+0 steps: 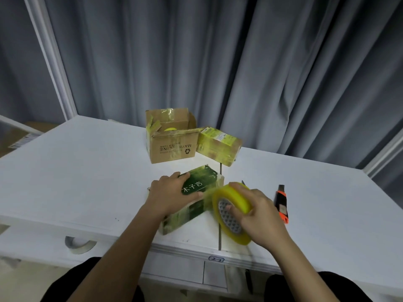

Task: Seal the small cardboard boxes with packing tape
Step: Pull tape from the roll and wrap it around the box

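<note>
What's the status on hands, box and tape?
Left hand flat on the dark green cardboard box, steadying it. Right hand grips the yellow packing tape roll, strip stretched onto the box. Orange utility knife lies alongside, clear.

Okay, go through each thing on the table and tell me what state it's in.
Green box: closed, held down by left hand.
Tape roll: on edge, gripped by right hand.
Brown carton: flaps open.
Taped box: closed, wrapped in tape.
Utility knife: lying untouched.
</note>
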